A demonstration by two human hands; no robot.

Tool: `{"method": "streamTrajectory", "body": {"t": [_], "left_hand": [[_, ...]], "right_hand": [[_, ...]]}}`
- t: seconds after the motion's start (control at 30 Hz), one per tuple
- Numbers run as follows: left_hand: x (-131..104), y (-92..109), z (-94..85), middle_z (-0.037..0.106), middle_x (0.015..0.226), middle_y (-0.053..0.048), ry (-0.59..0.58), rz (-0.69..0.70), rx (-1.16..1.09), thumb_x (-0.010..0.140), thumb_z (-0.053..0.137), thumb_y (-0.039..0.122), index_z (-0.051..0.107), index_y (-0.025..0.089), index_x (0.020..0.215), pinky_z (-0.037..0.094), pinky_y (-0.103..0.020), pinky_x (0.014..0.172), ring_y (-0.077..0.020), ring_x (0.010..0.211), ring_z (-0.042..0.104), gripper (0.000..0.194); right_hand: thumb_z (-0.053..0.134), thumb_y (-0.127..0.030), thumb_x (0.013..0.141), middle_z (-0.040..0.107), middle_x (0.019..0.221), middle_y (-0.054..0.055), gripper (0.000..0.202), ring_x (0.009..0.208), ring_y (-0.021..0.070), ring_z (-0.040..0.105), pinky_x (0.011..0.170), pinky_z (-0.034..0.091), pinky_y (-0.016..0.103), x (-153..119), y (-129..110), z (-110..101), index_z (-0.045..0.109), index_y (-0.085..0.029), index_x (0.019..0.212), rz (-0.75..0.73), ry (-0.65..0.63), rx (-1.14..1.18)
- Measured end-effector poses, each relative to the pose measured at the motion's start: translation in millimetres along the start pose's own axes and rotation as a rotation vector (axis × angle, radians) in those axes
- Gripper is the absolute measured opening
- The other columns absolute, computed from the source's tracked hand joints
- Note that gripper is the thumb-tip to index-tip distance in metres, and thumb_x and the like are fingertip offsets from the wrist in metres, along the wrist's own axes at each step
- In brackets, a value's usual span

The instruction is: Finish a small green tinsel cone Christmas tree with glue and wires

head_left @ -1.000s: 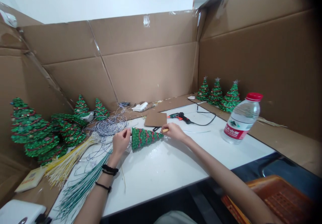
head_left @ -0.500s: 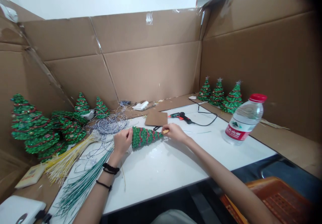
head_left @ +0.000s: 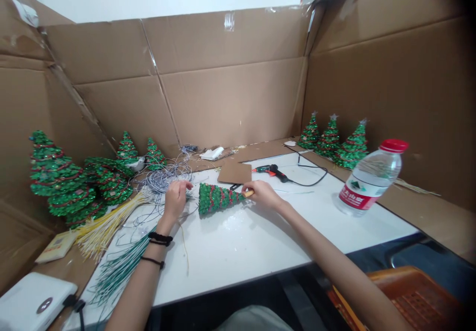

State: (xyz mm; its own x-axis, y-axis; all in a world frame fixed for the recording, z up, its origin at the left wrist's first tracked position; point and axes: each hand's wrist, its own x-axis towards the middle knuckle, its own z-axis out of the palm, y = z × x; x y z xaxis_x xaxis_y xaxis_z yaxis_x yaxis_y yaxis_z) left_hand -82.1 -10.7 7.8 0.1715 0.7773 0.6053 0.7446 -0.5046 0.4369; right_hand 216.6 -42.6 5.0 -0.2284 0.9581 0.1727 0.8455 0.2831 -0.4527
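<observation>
A small green Christmas tree [head_left: 219,198] wound with red garland lies on its side over the white board, its tip towards the right. My right hand [head_left: 262,194] is closed at that tip, pinching a short tan wooden stick [head_left: 249,193]; whether the fingers also grip the tip is hidden. My left hand [head_left: 177,198] is just left of the tree's wide base, apart from it, with loosely bent fingers and nothing seen in them. Behind the tree lie a brown cardboard piece [head_left: 235,173] and a glue gun [head_left: 270,171] with a black cord.
Tangled grey wire [head_left: 163,178], yellow strands [head_left: 111,218] and green strands [head_left: 122,269] spread at left beside several decorated trees [head_left: 55,177]. Three star-topped trees [head_left: 353,145] stand at back right, near a water bottle [head_left: 366,182]. Cardboard walls [head_left: 230,103] enclose the table. An orange basket [head_left: 416,296] sits lower right.
My left hand has let go of the tree's base and drawn slightly away, its fingers loosening. My right hand stays at the tip. The view has shifted a little.
</observation>
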Motion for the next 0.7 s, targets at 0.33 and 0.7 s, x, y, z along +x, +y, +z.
{"method": "streamTrajectory", "body": {"t": [0.33,0.7], "left_hand": [[-3,4,10.9,0.065,0.075,-0.007,-0.383,0.326,0.430,0.094,0.029,0.022,0.058,0.018,0.074,0.037,-0.037,0.078,-0.0227,0.078,0.057,0.036],[-3,2,6.6,0.067,0.075,-0.007,-0.543,0.216,0.573,0.097,0.028,0.029,0.058,0.016,0.090,0.036,-0.033,0.075,-0.0206,0.072,0.061,0.033]], "right_hand": [[0.055,-0.013,0.072,0.069,0.077,0.001,0.018,0.069,0.0143,0.057,0.060,0.030,0.022,0,-3,1,0.070,-0.021,0.079,0.001,-0.002,0.036],[0.052,-0.014,0.070,0.067,0.072,0.002,0.017,0.067,0.0140,0.056,0.057,0.031,0.022,4,4,10,0.068,-0.018,0.075,0.085,-0.021,0.144]]}}
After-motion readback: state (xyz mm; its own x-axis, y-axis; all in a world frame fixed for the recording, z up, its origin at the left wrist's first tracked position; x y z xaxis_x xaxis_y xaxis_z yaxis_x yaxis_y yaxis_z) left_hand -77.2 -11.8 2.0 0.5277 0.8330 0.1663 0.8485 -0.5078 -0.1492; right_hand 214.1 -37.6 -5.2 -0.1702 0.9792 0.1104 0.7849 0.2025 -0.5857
